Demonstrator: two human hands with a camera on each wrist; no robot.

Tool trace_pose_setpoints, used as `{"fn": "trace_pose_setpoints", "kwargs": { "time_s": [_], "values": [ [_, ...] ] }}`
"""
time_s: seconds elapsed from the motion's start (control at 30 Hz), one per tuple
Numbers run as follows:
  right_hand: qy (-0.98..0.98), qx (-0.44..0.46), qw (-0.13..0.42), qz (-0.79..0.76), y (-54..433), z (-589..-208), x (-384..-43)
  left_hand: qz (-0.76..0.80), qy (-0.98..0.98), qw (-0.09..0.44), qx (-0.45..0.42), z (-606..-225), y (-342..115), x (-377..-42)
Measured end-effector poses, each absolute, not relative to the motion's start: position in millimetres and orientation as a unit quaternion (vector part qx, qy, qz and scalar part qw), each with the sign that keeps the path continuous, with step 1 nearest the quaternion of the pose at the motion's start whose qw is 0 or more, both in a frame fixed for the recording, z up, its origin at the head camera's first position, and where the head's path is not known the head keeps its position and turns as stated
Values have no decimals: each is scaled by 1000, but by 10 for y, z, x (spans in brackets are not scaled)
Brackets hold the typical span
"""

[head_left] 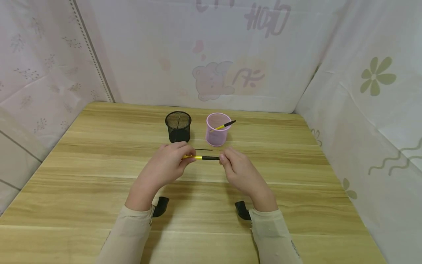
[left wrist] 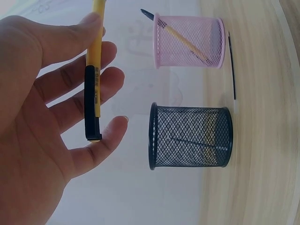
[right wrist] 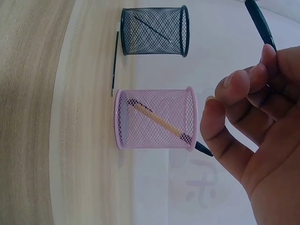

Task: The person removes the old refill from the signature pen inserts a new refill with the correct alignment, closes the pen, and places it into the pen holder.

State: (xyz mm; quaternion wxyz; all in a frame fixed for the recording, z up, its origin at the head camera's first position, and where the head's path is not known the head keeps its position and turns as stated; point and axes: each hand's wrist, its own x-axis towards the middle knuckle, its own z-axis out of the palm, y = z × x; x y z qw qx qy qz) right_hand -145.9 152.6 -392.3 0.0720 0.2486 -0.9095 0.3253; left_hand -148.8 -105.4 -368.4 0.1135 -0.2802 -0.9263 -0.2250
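A yellow pen with a black grip (head_left: 210,158) is held level between both hands above the table. My left hand (head_left: 171,161) pinches its yellow barrel (left wrist: 95,47) between thumb and fingers; the clip end shows in the left wrist view. My right hand (head_left: 240,170) pinches the dark tip end, its fingertips curled round it. Beyond the hands stand a black mesh pen cup (head_left: 178,134) with a thin refill inside and a pink mesh pen cup (head_left: 216,138) with another yellow-and-black pen (head_left: 224,126) leaning in it. A thin dark refill (right wrist: 115,65) lies on the table before the cups.
The wooden table (head_left: 99,165) reaches back to a printed cloth (head_left: 148,55), with more cloth at both sides. Black curved pieces (head_left: 161,206) stick out beside both sleeve cuffs.
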Motion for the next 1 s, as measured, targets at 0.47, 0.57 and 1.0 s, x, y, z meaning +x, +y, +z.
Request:
{"fn": "trace_pose_setpoints", "kwargs": {
  "time_s": [0.47, 0.57, 1.0],
  "values": [
    [-903, 254, 84, 337, 1547, -3921, -1442, -222, -927, 113, -279, -3678, -1051, -1480],
    [-891, 279, 93, 347, 1554, -3924, -1444, -221, -927, 114, -280, -3679, -1055, -1481],
    [-879, 293, 140, 349, 1547, -3939, -1436, -216, -925, 124, -286, -3676, -1063, -1488]
  ]
}}
